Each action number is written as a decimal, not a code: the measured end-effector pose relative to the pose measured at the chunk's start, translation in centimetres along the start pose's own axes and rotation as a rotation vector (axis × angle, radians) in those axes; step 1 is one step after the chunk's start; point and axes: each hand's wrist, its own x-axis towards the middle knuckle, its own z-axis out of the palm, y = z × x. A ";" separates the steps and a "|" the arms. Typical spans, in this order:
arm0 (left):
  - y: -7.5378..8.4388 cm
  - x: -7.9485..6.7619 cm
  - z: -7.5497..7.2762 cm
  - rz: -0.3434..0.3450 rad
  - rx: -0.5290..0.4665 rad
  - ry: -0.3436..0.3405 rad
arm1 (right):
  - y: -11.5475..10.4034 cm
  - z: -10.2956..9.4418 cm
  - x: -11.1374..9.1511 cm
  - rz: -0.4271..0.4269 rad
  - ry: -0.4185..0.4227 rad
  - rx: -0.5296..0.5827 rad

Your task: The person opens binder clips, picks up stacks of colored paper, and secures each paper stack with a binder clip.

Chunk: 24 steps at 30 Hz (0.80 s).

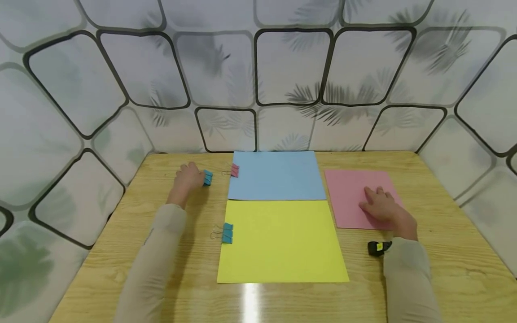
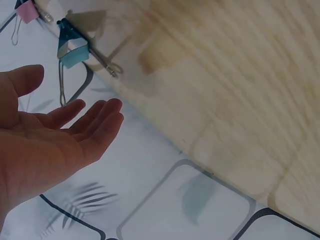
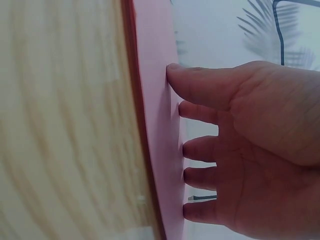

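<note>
At the back left of the table my left hand (image 1: 189, 176) is beside a teal binder clip (image 1: 208, 177). The left wrist view shows the fingers loosely bent with nothing held, the clip (image 2: 73, 47) just past the fingertips. On the right, my right hand (image 1: 381, 206) rests spread fingertips and thumb on the pink paper (image 1: 347, 197); in the right wrist view the palm stands off the sheet (image 3: 162, 125). A blue sheet (image 1: 278, 175) lies in the middle with a pink binder clip (image 1: 234, 170) on its left edge. Below it, a yellow sheet (image 1: 282, 242) carries another teal binder clip (image 1: 227, 233).
The sheets lie on a wood-grain table (image 1: 194, 287). Patterned white panels (image 1: 226, 67) stand around its back and sides. A small black device (image 1: 378, 248) sits at the right wrist.
</note>
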 end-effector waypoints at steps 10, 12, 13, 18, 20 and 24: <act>-0.2 0.2 0.6 -0.082 -0.002 0.053 | 0.0 0.0 -0.1 -0.004 0.008 0.027; -0.2 0.1 0.6 -0.091 -0.008 0.065 | -0.1 0.0 -0.1 -0.002 0.004 0.034; -0.2 0.0 0.5 -0.092 -0.015 0.068 | -0.1 0.0 0.0 0.000 0.004 0.035; -0.4 -0.3 0.3 -0.068 -0.063 0.036 | -0.2 0.0 0.1 0.010 0.002 0.021; -0.4 -0.4 0.3 -0.052 -0.094 0.030 | -0.2 0.0 0.2 0.019 -0.001 0.018; -0.4 -0.7 0.8 0.006 -0.212 0.082 | 0.0 0.0 0.5 0.037 -0.008 0.022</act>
